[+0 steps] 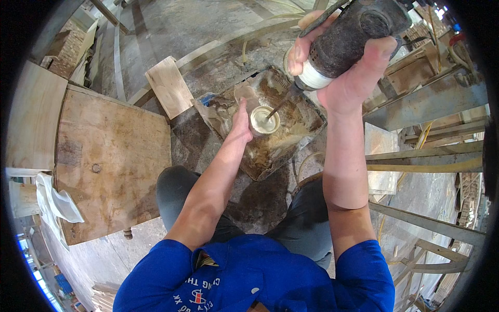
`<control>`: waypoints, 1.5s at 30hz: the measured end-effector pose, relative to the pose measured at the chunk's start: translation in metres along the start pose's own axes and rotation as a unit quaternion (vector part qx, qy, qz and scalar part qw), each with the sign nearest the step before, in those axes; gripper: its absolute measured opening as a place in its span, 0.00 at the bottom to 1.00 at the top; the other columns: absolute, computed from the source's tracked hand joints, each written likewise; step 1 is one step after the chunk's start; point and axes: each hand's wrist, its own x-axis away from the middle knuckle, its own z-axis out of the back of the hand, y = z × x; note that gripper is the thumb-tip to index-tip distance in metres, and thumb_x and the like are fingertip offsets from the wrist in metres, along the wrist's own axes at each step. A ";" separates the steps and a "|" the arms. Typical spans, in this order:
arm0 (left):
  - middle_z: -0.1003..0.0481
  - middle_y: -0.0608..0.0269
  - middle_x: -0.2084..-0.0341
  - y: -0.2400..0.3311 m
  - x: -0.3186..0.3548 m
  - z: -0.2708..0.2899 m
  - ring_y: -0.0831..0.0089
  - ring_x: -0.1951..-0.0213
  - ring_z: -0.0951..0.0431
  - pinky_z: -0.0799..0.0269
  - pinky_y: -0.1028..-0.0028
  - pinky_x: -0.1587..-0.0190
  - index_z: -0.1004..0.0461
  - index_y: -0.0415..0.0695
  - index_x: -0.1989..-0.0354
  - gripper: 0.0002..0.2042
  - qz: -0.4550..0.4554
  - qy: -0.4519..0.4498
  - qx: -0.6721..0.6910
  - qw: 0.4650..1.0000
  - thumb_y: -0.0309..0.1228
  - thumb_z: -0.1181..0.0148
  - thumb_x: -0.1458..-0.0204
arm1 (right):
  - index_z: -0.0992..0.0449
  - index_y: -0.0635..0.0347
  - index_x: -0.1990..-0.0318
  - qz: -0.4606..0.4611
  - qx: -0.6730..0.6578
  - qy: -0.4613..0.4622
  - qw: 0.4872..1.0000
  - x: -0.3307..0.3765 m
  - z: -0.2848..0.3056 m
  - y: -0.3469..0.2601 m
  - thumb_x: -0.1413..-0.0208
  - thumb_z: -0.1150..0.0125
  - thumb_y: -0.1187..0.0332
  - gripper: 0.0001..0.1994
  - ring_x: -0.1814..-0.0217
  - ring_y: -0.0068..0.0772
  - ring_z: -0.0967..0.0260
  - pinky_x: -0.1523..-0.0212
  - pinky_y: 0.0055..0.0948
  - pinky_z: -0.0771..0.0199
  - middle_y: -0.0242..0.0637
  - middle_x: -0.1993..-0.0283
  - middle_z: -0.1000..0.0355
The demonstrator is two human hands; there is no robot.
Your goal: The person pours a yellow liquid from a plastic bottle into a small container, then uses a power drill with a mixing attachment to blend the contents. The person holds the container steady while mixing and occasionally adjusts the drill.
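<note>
Power tool going into a little round cup, shot from straight above

The right hand [349,67] is wrapping tight around a dark, grimy power tool [358,36] with a pale collar near the nose, and its thin bit [278,107] is slanting down and to the left into the mouth of a small cream-coloured cup [265,120]. The left hand [241,124] is sitting right beside the cup on its left, fingers closed against its side, so it's the nearer hand by far; the right one is hanging well above and to the right. The cup is standing upright in a shallow, crusty brown tray [304,138] on the stained concrete floor [208,31], between the person's knees. Looks like a clear jar [246,94] just behind the left hand, but it's murky. A worn plywood tabletop [112,156] is lying off to the left.
</note>
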 end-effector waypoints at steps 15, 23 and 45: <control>0.31 0.53 0.55 0.000 0.003 -0.006 0.61 0.56 0.27 0.30 0.55 0.55 0.43 0.41 0.45 0.32 0.015 -0.003 0.002 1.000 0.56 0.56 0.47 | 0.36 0.69 0.57 0.087 -0.040 0.022 0.995 -0.001 0.007 0.008 0.50 0.57 0.36 0.36 0.81 0.40 0.33 0.82 0.34 0.30 0.53 0.71 0.31; 0.32 0.52 0.53 0.003 0.005 -0.004 0.59 0.54 0.28 0.32 0.52 0.54 0.43 0.42 0.45 0.33 0.001 -0.001 0.019 1.000 0.58 0.56 0.48 | 0.35 0.73 0.60 0.097 0.071 0.033 0.992 -0.007 -0.003 -0.012 0.53 0.63 0.31 0.42 0.84 0.40 0.34 0.84 0.33 0.32 0.53 0.75 0.32; 0.30 0.58 0.55 0.009 0.012 -0.023 0.63 0.55 0.29 0.33 0.58 0.51 0.37 0.47 0.48 0.26 -0.068 0.018 0.050 0.996 0.55 0.56 0.46 | 0.32 0.67 0.61 0.220 -0.005 0.149 0.964 -0.007 -0.001 -0.009 0.57 0.63 0.27 0.43 0.84 0.36 0.35 0.81 0.30 0.32 0.42 0.82 0.33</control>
